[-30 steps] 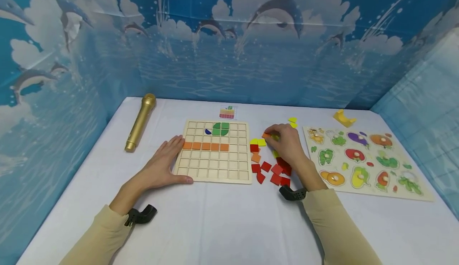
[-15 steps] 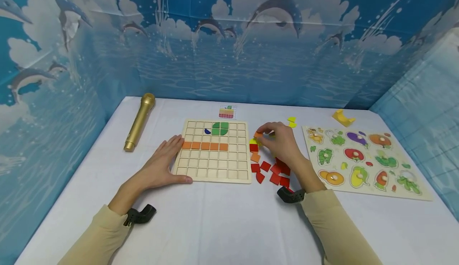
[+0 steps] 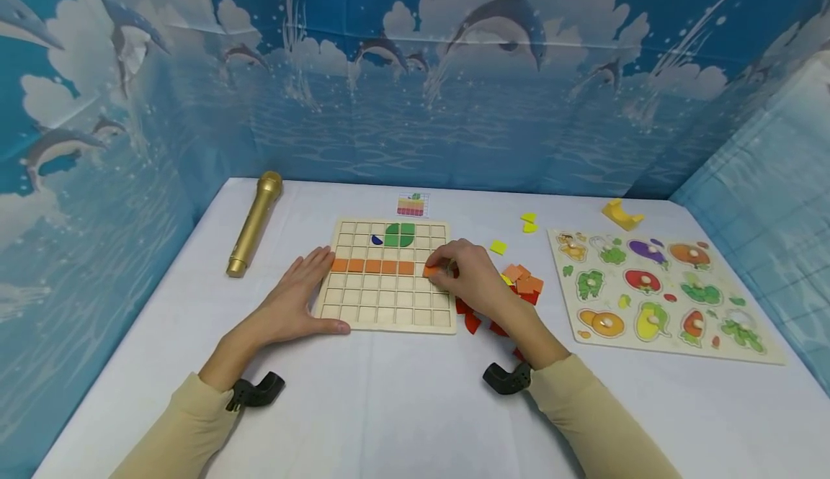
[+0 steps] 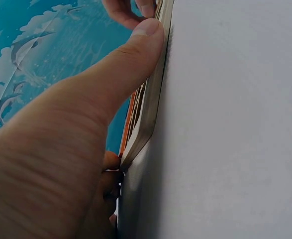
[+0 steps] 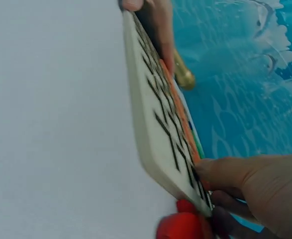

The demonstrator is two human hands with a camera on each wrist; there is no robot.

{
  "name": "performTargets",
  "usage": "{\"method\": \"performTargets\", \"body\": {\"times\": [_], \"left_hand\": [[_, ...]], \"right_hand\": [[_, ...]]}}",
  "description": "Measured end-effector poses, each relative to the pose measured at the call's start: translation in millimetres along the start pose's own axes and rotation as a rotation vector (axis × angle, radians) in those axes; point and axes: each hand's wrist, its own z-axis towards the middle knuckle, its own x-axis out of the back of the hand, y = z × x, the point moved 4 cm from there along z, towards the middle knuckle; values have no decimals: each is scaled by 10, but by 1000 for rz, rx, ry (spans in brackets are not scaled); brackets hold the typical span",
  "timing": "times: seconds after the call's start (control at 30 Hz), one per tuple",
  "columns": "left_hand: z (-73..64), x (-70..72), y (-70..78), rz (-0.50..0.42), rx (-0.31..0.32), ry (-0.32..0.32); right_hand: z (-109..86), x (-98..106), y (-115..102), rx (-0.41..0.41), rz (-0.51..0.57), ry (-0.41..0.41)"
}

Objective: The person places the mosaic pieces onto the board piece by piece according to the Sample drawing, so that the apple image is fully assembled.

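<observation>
My left hand (image 3: 293,302) rests at the near left corner of a wooden grid board (image 3: 385,315), fingers along its left edge and thumb against its front edge. My right hand (image 3: 472,279) pinches an orange square tile (image 3: 430,271) over the right part of the board. That tile is in line with a row of orange tiles (image 3: 372,266) set in the grid. Farther back on the board are green rounded pieces (image 3: 399,235) and a small dark blue piece (image 3: 377,240). In the right wrist view, the thumb (image 5: 223,172) is close above the board's surface.
Loose red tiles (image 3: 472,323) and orange tiles (image 3: 524,280) lie right of the board, partly behind my right hand. Yellow pieces (image 3: 498,247) lie farther back. A pattern card (image 3: 412,204), a gold microphone (image 3: 256,223), a vegetable puzzle board (image 3: 638,293) and a yellow curved piece (image 3: 622,215) surround these.
My right hand has moved left from the loose tiles to over the board, carrying the orange tile. Tiles beside the board have shifted rightward. My left hand stays put.
</observation>
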Motion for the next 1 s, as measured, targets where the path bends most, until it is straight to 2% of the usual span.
{"method": "performTargets", "body": {"times": [0.3, 0.6, 0.73, 1.0], "left_hand": [[30, -2, 14, 16, -5, 0], [22, -4, 2, 14, 1, -2], [7, -6, -14, 8, 8, -2], [0, -2, -7, 10, 10, -2]], "right_hand": [[-34, -105, -30, 17, 20, 73], [-5, -117, -50, 37, -1, 60], [15, -34, -22, 37, 18, 52], [23, 298, 209, -107, 11, 53]]}}
